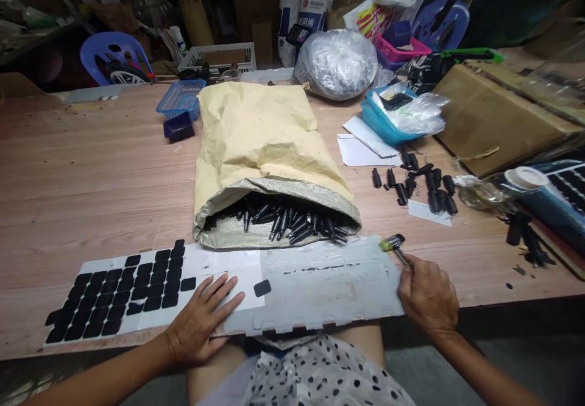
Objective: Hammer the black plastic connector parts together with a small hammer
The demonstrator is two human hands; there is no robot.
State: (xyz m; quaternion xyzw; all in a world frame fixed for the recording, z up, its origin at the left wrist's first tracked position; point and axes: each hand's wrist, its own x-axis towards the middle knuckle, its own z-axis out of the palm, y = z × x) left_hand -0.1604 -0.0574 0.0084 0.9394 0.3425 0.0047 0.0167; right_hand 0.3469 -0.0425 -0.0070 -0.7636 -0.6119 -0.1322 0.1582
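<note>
Hammer (392,243) sits gripped in the right hand (429,296), lower right; the left hand (197,320) rests, fingers (229,308) spread, on white paper (248,267), lower left.

The left hand (205,317) lies palm down on a flat white sheet (249,266), between rows of black rounded-square pads (105,300) and one lone black pad (262,288), while the right hand (429,293) grips a small yellow-and-black hammer-like tool (392,242) by a flat grey board's (320,287) right end. Behind the board — mouth toward the person — a large tan sack (256,131) lies open on the wood-grain table (109,168), slender black parts (299,233) showing inside; stubby black parts (441,199) lie loose to its right.
</note>
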